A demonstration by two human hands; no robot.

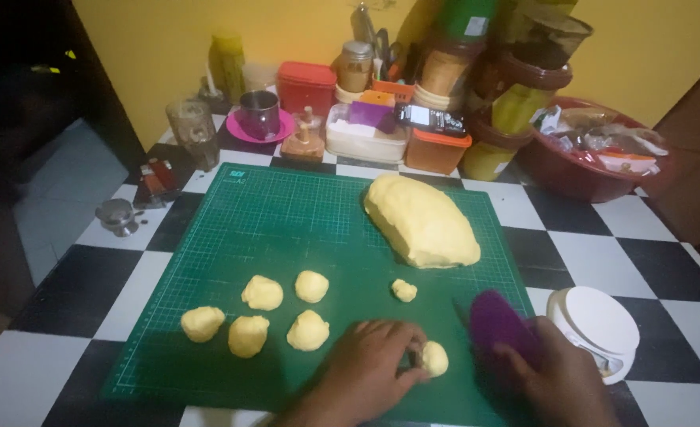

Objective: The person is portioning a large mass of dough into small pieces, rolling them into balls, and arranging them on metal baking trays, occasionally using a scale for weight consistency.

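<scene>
A big loaf of yellow dough (422,219) lies at the back right of a green cutting mat (263,229). Several small dough lumps (264,292) sit in the mat's front left part, and a tiny piece (403,290) lies alone near the middle. My left hand (373,364) pinches a small dough lump (435,357) at the mat's front edge. My right hand (559,375) grips a purple plastic scraper (498,320), held just right of that lump.
A white round kitchen scale (599,328) stands right of the mat on the black-and-white checkered table. Jars, tubs, a metal cup (260,112) on a pink saucer and a red bowl (579,178) crowd the back edge. A glass (192,126) stands at back left.
</scene>
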